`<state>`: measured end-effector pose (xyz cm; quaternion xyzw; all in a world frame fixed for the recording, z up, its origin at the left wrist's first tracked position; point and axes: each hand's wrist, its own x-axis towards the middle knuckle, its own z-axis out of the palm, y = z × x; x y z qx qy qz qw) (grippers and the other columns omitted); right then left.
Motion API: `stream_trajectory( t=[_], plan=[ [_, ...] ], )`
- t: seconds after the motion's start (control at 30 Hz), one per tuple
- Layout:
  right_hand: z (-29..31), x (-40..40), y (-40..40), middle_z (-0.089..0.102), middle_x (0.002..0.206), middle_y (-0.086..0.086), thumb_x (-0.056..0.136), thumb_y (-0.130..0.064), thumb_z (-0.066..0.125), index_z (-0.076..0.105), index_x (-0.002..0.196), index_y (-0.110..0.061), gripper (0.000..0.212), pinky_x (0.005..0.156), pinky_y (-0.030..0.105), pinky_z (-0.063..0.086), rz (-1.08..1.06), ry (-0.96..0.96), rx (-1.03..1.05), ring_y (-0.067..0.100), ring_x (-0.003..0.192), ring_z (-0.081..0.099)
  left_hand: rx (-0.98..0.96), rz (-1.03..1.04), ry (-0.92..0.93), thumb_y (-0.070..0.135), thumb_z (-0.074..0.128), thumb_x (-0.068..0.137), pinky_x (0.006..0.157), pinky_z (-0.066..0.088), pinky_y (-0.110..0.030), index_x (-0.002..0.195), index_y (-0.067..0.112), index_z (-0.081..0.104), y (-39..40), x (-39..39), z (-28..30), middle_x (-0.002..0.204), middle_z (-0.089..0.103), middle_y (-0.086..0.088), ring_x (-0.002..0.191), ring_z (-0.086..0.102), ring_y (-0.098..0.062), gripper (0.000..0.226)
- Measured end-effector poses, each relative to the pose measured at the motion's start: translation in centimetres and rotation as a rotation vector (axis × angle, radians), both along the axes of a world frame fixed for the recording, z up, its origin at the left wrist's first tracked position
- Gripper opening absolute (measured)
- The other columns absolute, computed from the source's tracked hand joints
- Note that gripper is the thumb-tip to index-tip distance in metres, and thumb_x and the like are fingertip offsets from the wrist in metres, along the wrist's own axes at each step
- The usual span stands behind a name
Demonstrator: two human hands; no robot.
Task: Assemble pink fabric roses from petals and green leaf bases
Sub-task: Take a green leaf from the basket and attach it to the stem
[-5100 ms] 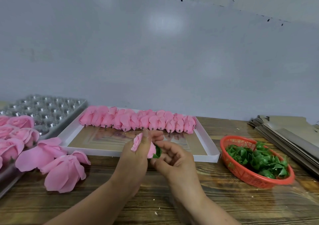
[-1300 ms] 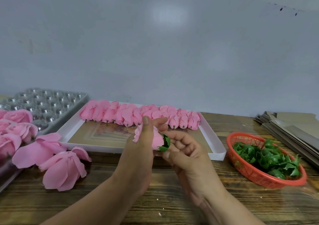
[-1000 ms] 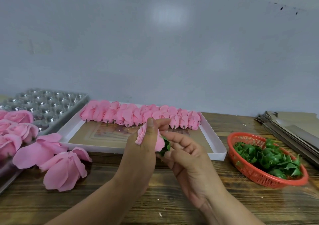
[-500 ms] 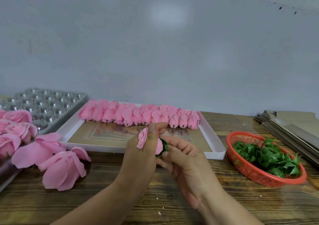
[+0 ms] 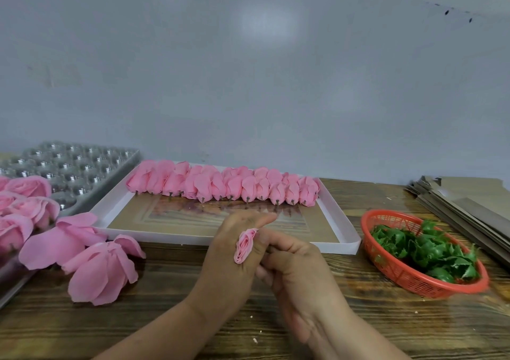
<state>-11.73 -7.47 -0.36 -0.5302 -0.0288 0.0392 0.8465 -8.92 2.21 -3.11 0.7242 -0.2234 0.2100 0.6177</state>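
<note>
Left hand pinches rosebud, right hand curled at its hidden base; best seat the leaf base squarely, turning gently, petals uncrushed.

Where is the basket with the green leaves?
In the head view the red basket sits on the table's right side, right of the white tray and in front of the cardboard stack.

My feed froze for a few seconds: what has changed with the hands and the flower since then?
Both hands dropped a little toward the table. The left hand still grips the pink bud, now seen end-on; the green leaf at its base is now hidden behind the fingers of the right hand. The tray, the red basket and the loose petals stayed put.
</note>
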Motion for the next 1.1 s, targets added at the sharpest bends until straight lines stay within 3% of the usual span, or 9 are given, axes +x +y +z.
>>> stream_trajectory(
  t=[0.2,0.3,0.37,0.5,0.6,0.7,0.87,1.03,1.1],
  plan=[
    [-0.4,0.8,-0.6,0.07,0.091,0.023,0.074,0.014,0.056,0.066,0.1,0.008,0.029,0.058,0.025,0.057,0.063,0.018,0.057,0.024,0.071,0.069,-0.073,-0.021,0.186,0.063,0.042,0.09,0.075,0.042,-0.001,0.089,0.056,0.065,0.5,-0.1,1.0,0.106,0.066,0.012,0.096,0.058,0.011,0.024],
    [-0.7,0.9,-0.8,0.07,0.074,0.02,0.062,0.002,0.068,0.065,0.088,0.005,0.026,0.051,0.023,0.056,0.007,-0.008,-0.028,0.021,0.058,0.068,-0.243,-0.089,0.327,0.072,0.038,0.083,0.07,0.051,-0.012,0.085,0.057,0.068,0.6,-0.1,1.3,0.102,0.07,0.011,0.092,0.065,0.002,0.034],
    [-0.7,0.8,-0.8,0.069,0.069,0.017,0.065,0.007,0.069,0.065,0.081,0.001,0.018,0.051,0.022,0.054,-0.042,-0.07,-0.107,0.02,0.055,0.066,-0.348,-0.123,0.411,0.066,0.038,0.075,0.068,0.056,-0.022,0.088,0.049,0.071,0.6,0.0,1.3,0.103,0.071,0.007,0.09,0.069,-0.008,0.04],
    [-0.8,0.6,-0.6,0.072,0.075,0.01,0.074,0.019,0.064,0.067,0.087,-0.006,0.028,0.068,0.036,0.057,-0.14,-0.236,-0.349,0.024,0.069,0.063,-0.58,-0.251,0.617,0.063,0.042,0.073,0.085,0.054,-0.042,0.099,0.035,0.072,0.4,0.2,1.5,0.103,0.073,-0.007,0.097,0.07,-0.026,0.048],
    [-0.8,0.4,-0.7,0.069,0.072,0.02,0.076,0.011,0.068,0.073,0.083,-0.018,0.031,0.071,0.047,0.054,-0.182,-0.31,-0.46,0.023,0.067,0.062,-0.648,-0.403,0.762,0.059,0.039,0.082,0.094,0.05,-0.047,0.107,0.031,0.067,0.1,0.0,1.3,0.106,0.072,-0.016,0.1,0.069,-0.031,0.047],
    [-1.0,0.3,-0.6,0.072,0.075,0.012,0.075,-0.005,0.074,0.074,0.085,-0.035,0.031,0.07,0.051,0.057,-0.156,-0.397,-0.538,0.023,0.07,0.066,-0.683,-0.47,0.848,0.052,0.049,0.074,0.099,0.044,-0.053,0.113,0.027,0.063,0.1,-0.2,1.1,0.106,0.07,-0.021,0.097,0.069,-0.031,0.049],
    [-0.7,0.6,-1.3,0.072,0.086,-0.004,0.071,-0.025,0.074,0.074,0.098,-0.025,0.027,0.076,0.036,0.056,-0.261,-0.625,-0.751,0.014,0.081,0.067,-0.795,-0.58,0.984,0.057,0.032,0.095,0.074,0.053,-0.04,0.121,0.02,0.06,0.3,0.3,1.4,0.096,0.072,-0.016,0.087,0.072,-0.026,0.053],
    [-0.5,1.1,-2.1,0.071,0.09,-0.005,0.077,-0.033,0.068,0.071,0.103,-0.014,0.032,0.075,0.019,0.05,-0.333,-0.858,-1.03,0.006,0.081,0.063,-0.857,-0.664,1.073,0.064,0.027,0.093,0.095,0.047,-0.05,0.125,0.027,0.06,0.4,0.8,1.3,0.111,0.071,-0.013,0.098,0.069,-0.029,0.058],
    [-0.4,1.3,-2.6,0.07,0.092,0.001,0.079,-0.027,0.066,0.07,0.104,-0.01,0.03,0.073,0.023,0.05,-0.312,-1.006,-1.184,0.012,0.082,0.063,-0.847,-0.684,1.104,0.065,0.026,0.093,0.083,0.055,-0.046,0.125,0.028,0.06,0.5,1.0,1.2,0.103,0.072,-0.012,0.085,0.071,-0.027,0.06]
  ],
)
